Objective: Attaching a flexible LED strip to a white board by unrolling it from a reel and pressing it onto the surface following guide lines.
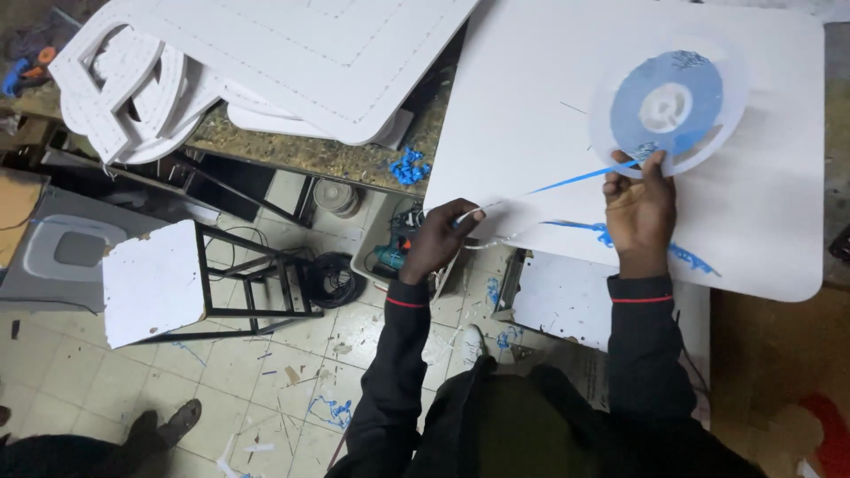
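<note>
While right hand (639,205) holds reel (668,104), left hand (440,237) pinches strip (571,183).

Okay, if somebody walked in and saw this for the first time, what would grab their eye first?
Probably the blue strip reel at upper right, lying on a white board and steadied by the right hand. A blue and white strip runs from it leftward to the left hand, which pinches its end. At upper left, white foam cut-out shapes pile up on a speckled worktop.
</note>
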